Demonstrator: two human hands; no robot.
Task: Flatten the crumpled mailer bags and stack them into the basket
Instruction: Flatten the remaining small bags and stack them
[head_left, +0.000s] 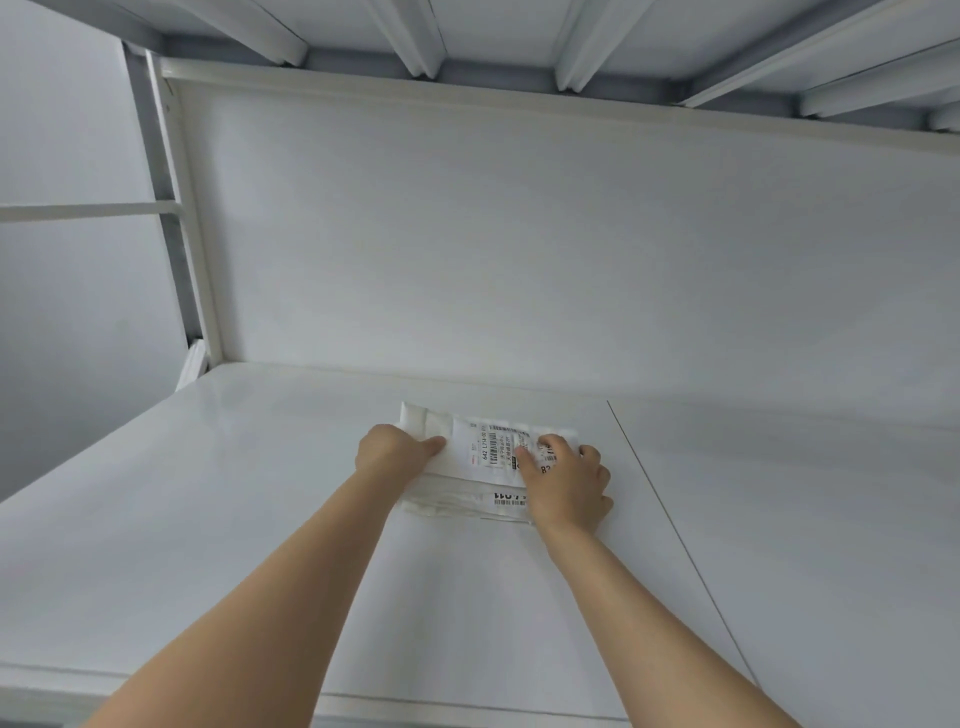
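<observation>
The mailer (480, 449), judged light, limp and slick, is pinched at its left end by the left grip (397, 448) and pressed flat by the right grip (566, 480), fingers spread.

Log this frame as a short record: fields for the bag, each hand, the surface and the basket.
mailer bag: white, lying on the table, mostly flat
shipping label: on the bag, facing up
barcode strip: at the bag's near edge, partly under the right hand
left hand: grips the bag's left end, thumb on top
right hand: fingers spread, pressing the label's right end
table: white, seam to the right of the bag
basket: not in view
</observation>
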